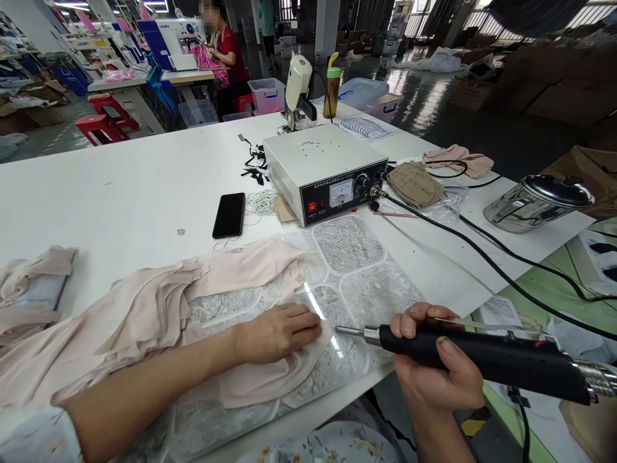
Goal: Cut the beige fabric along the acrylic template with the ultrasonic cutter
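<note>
Pale-pink fabric (270,386) on clear mat (376,292) at desk (144,183) near edge; left hand (284,331) over it, likely steadying, can't tell if pinching; right hand (436,360) grips black handpiece (511,360), probably for aim, tip by fabric edge.

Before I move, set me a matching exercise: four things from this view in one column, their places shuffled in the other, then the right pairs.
Things:
1. Black-handled tool
2. Pale pink cloth
3. Phone
4. Metal mug

Places:
A. Beneath the left hand
B. Toward the right side of the white table in the picture
C. Beside a coil of pale cord
D. Gripped by the right hand

Pairs: 1-D, 2-A, 3-C, 4-B
</note>
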The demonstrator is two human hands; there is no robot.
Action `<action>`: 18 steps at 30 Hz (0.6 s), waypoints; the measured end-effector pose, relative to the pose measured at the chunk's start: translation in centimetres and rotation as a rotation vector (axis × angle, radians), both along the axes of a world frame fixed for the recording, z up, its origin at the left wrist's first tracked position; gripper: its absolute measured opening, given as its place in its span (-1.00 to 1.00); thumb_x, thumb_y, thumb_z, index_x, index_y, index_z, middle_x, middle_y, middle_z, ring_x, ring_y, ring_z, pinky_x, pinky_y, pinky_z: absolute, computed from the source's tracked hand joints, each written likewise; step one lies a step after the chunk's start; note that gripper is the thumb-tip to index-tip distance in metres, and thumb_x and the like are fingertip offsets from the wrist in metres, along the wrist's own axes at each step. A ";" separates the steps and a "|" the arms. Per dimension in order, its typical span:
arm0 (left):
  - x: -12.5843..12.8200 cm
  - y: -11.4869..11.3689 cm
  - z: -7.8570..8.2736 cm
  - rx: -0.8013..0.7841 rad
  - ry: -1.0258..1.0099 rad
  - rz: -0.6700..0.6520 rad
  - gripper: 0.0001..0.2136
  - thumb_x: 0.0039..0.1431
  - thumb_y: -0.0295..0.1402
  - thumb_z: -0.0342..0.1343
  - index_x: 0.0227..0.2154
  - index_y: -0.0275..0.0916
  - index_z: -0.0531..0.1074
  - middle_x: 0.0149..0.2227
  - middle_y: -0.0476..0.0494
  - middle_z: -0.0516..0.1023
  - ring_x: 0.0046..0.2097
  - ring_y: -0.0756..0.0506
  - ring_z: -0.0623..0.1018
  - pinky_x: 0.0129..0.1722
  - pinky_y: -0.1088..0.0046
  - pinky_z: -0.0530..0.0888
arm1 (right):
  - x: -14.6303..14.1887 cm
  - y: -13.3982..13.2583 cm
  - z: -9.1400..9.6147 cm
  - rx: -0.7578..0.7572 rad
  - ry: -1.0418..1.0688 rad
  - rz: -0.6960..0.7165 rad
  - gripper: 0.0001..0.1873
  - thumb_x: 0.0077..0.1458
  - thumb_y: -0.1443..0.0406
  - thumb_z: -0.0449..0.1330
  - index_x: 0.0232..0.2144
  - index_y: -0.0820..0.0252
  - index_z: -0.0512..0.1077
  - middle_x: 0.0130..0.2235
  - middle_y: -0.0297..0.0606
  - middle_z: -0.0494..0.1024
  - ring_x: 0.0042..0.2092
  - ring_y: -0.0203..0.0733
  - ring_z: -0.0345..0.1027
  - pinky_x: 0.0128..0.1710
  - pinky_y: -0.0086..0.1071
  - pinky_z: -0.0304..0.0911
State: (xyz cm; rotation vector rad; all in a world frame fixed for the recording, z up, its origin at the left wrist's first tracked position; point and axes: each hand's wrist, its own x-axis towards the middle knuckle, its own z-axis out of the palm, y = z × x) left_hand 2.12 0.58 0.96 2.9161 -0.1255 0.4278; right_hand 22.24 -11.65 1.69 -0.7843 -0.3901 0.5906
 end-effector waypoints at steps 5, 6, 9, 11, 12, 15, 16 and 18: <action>0.2 0.1 0.2 0.060 0.026 -0.051 -0.72 0.39 -0.46 -0.18 -0.07 -0.42 0.42 -0.04 -0.31 0.52 -0.15 -0.10 0.49 -0.15 0.39 0.45 | -0.2 -0.2 -0.1 0.006 -0.021 0.023 -0.77 -0.22 0.33 0.10 -0.41 0.16 0.45 -0.46 -0.35 0.37 -0.53 -0.34 0.24 -0.56 -0.39 0.19; 0.3 0.1 0.3 0.083 0.036 -0.069 -0.72 0.40 -0.46 -0.18 -0.04 -0.41 0.41 -0.02 -0.30 0.51 -0.15 -0.09 0.49 -0.17 0.39 0.44 | -0.2 -0.3 -0.1 0.000 -0.023 0.021 -0.77 -0.22 0.32 0.10 -0.41 0.16 0.44 -0.46 -0.35 0.37 -0.53 -0.34 0.23 -0.56 -0.39 0.18; 0.5 0.2 0.6 0.129 0.057 -0.105 -0.72 0.40 -0.48 -0.18 -0.02 -0.40 0.40 -0.01 -0.28 0.51 -0.15 -0.08 0.49 -0.21 0.41 0.42 | -0.1 -0.4 0.0 -0.025 -0.025 0.020 -0.77 -0.23 0.31 0.11 -0.41 0.18 0.43 -0.47 -0.35 0.36 -0.54 -0.34 0.23 -0.57 -0.39 0.18; 0.6 0.3 0.7 0.124 0.057 -0.111 -0.74 0.39 -0.48 -0.16 -0.04 -0.41 0.41 -0.07 -0.27 0.53 -0.16 -0.07 0.49 -0.23 0.41 0.41 | 0.0 -0.5 0.1 -0.039 -0.031 0.021 -0.78 -0.23 0.30 0.11 -0.42 0.19 0.43 -0.47 -0.35 0.36 -0.54 -0.34 0.23 -0.56 -0.38 0.19; 0.7 0.3 0.7 0.112 0.056 -0.110 -0.75 0.39 -0.48 -0.15 -0.05 -0.41 0.41 -0.11 -0.26 0.54 -0.18 -0.07 0.49 -0.23 0.42 0.41 | 0.0 -0.6 0.2 -0.042 -0.037 0.021 -0.78 -0.24 0.31 0.11 -0.42 0.19 0.43 -0.48 -0.35 0.36 -0.54 -0.34 0.22 -0.56 -0.38 0.19; 0.7 0.3 0.7 0.064 0.054 -0.104 -0.76 0.37 -0.47 -0.11 -0.05 -0.42 0.41 -0.17 -0.25 0.54 -0.20 -0.07 0.49 -0.21 0.41 0.41 | 0.1 -0.6 0.3 -0.045 -0.067 0.022 -0.78 -0.23 0.31 0.11 -0.42 0.19 0.43 -0.48 -0.35 0.36 -0.54 -0.34 0.22 -0.57 -0.37 0.19; 0.8 0.3 0.7 0.052 0.057 -0.098 -0.76 0.37 -0.47 -0.09 -0.05 -0.43 0.41 -0.17 -0.25 0.53 -0.20 -0.08 0.49 -0.20 0.41 0.41 | 0.1 -0.6 0.3 -0.047 -0.073 0.023 -0.78 -0.23 0.32 0.11 -0.42 0.19 0.43 -0.47 -0.35 0.36 -0.55 -0.33 0.22 -0.57 -0.37 0.19; 0.8 0.2 0.7 0.033 0.067 -0.076 -0.76 0.36 -0.48 -0.09 -0.04 -0.42 0.40 -0.18 -0.26 0.53 -0.19 -0.08 0.48 -0.19 0.41 0.42 | 0.1 -0.6 0.3 -0.053 -0.081 0.025 -0.78 -0.23 0.32 0.10 -0.41 0.18 0.43 -0.47 -0.35 0.36 -0.54 -0.33 0.22 -0.57 -0.36 0.20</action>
